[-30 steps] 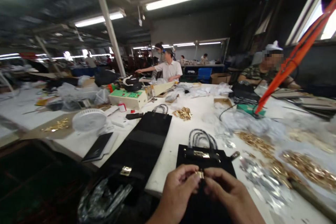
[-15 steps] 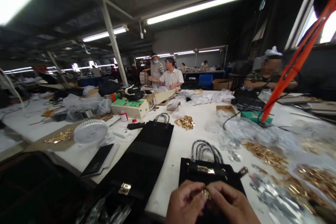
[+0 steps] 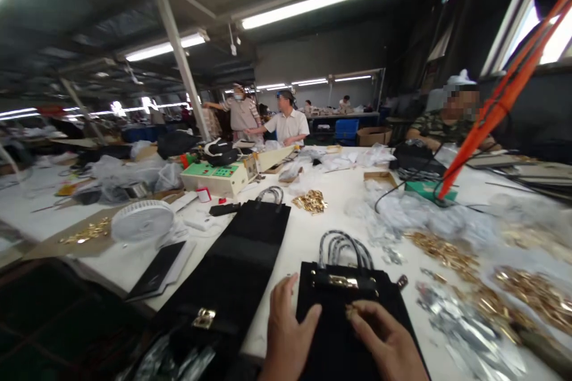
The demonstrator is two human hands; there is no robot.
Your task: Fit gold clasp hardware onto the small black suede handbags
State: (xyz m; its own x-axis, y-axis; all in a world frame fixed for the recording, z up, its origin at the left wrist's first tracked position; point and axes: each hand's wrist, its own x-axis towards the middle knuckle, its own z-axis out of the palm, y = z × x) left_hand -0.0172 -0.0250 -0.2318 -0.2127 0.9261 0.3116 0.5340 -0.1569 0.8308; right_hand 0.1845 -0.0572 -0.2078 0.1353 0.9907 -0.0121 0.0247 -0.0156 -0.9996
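Observation:
A black handbag [image 3: 333, 321] with wrapped handles and a gold clasp plate [image 3: 343, 281] lies in front of me. My left hand [image 3: 288, 324] is open at the bag's left edge, thumb and fingers spread, holding nothing. Over the bag's front, my right hand [image 3: 384, 333] pinches a small gold metal fitting [image 3: 349, 311] between thumb and fingertips; its exact kind is too small to tell. Left of the handbag, a long black bag panel [image 3: 232, 256] with a gold clasp [image 3: 204, 318] stretches along the table's edge.
Piles of gold fittings [image 3: 447, 256] and crumpled clear plastic [image 3: 469, 327] lie at right. A white fan [image 3: 142, 223], a cream machine [image 3: 217, 177] with green panel and another gold pile [image 3: 311, 202] stand further off. An orange post [image 3: 500, 95] slants at right; several co-workers sit or stand beyond.
My hands have come apart: the left has let go of the small gold fitting and opened, while the right keeps it. The view has shifted slightly.

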